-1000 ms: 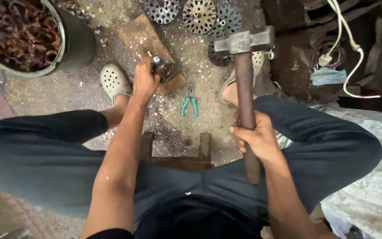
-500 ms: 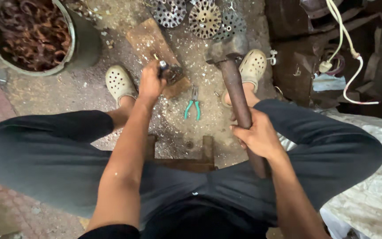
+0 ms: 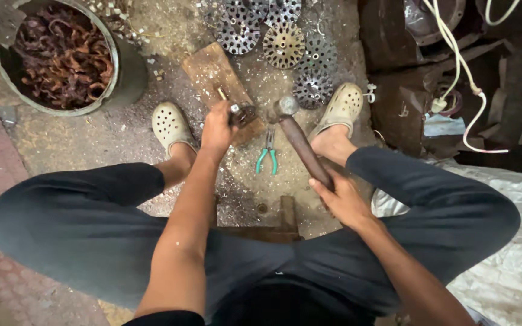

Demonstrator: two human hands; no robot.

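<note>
1. The hammer (image 3: 294,136) has come down since half a second ago: its metal head, which was high up at the far side, is now low, just right of the small metal piece (image 3: 244,113) on the wooden block (image 3: 212,72).
2. The right hand (image 3: 341,199) is wrapped closed around the near end of the wooden handle.
3. The left hand (image 3: 217,128) stays on the block, its fingers closed around the small metal piece and a thin chisel-like rod; it hides most of them.
4. Far left stands a bucket (image 3: 116,72) full of rusty curled scrap.
5. Round perforated metal discs (image 3: 283,45) lie far behind the block.
6. Green-handled pliers (image 3: 267,154) lie on the floor between the two feet in pale clogs, just left of the handle.
</note>
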